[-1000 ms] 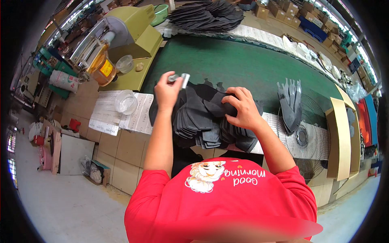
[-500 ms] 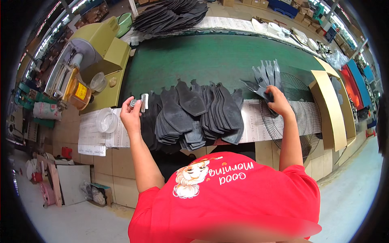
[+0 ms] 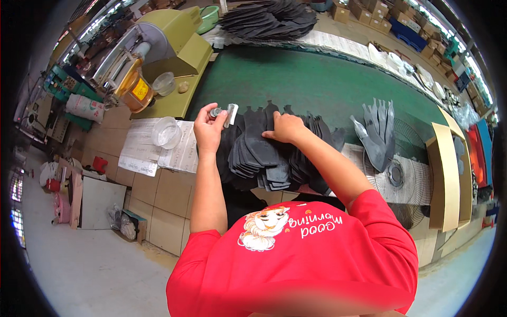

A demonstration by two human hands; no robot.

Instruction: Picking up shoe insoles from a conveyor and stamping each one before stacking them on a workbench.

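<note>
- The overlapping pile of thin, black, matte pieces with narrow necks and broad bodies [image 3: 259,145] lies at the near edge of the work surface, in front of the person; its layers are fanned unevenly.
- The right hand [image 3: 288,128] is over the pile, thumb and forefinger at an upper piece. Whether they pinch it or only rest on it, I cannot tell. Since the layers lie so close, a careless pinch could take two pieces, or drag neighbours askew.
- The left hand [image 3: 209,129] is just beside the pile's left end, fingers closed around a small tool with a round grey end and a pale flat head [image 3: 231,115]. A loose grip could drop it among the layers.
- Near the pile's front, a knock from a forearm could send pieces over the edge.
- To the right, well apart from the hands, a splayed bunch of similar dark pieces [image 3: 376,137] lies beside a round wire fan guard [image 3: 409,153]; moving air, if the fan runs, might shift light pieces.
- Left of the pile, a clear round plastic tub [image 3: 166,133] sits on white printed paper [image 3: 138,153]; a wide left elbow could tip it.
- Beyond stretches the flat green work surface [image 3: 317,74].
</note>
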